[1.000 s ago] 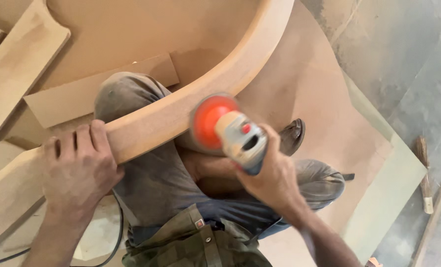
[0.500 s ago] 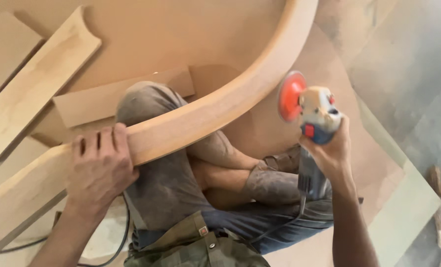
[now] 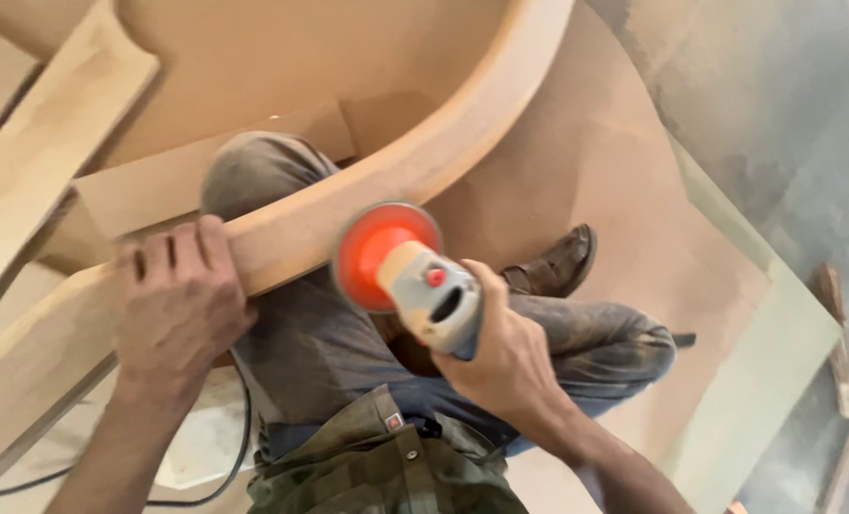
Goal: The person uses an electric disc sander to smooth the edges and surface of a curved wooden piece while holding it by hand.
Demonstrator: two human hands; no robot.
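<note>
Item: my left hand (image 3: 184,303), fingers clamped over the curved wooden rail (image 3: 367,195) across my lap. Right hand (image 3: 500,357) wrapped around the sander (image 3: 415,276); its orange disc, swung clear half a second ago, is back against the rail's edge, so sanding resumes.

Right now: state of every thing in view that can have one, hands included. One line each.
Left hand: clamped over the curved wooden piece, fingers wrapped on its top edge.
Right hand: gripping the sander.
Sander: orange disc against the curved piece's side; running or not, cannot tell.
Curved wooden piece: lying across the person's lap.
Black cable: slack, trailing over the floor.
Shoe: on, resting on the board.
</note>
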